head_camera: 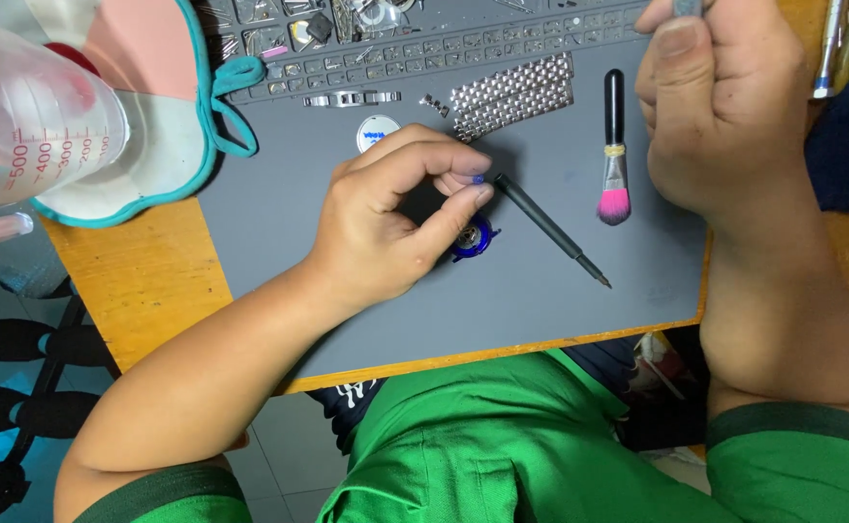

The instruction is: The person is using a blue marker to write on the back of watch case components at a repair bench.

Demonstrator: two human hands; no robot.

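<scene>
- Head camera is looking straight down, and we are seeing our left hand (400, 218) curling over the grey mat (279, 232), thumb and forefinger narrowing to a pinch on a tiny bluish piece at the fingertips (476, 184).
- Just below that pinch, a small blue round holder (473, 237) with a metal part in its middle is sitting on the mat, partly hidden by our fingers; we are judging that the hand is hovering there so the piece stays right above it.
- Our right hand (720, 107) is closing into a fist around a slim grey handle (686, 8) that is running out of the top of the picture; what it is we cannot tell.
- A dark screwdriver-like tool (550, 230) is lying aslant just beside the holder, a pink-tipped brush (615, 145) further right, both within easy reach.
- Metal watch-band pieces (513, 95) and a white round disc (378, 132) are lying near the mat's compartmented top edge.
- Underneath, the mat is covering a yellow wooden worktop (143, 281); a clear measuring jug (27, 116) is standing at the left, over a teal-edged cloth (168, 116).
- Below, a tiled floor is showing.
</scene>
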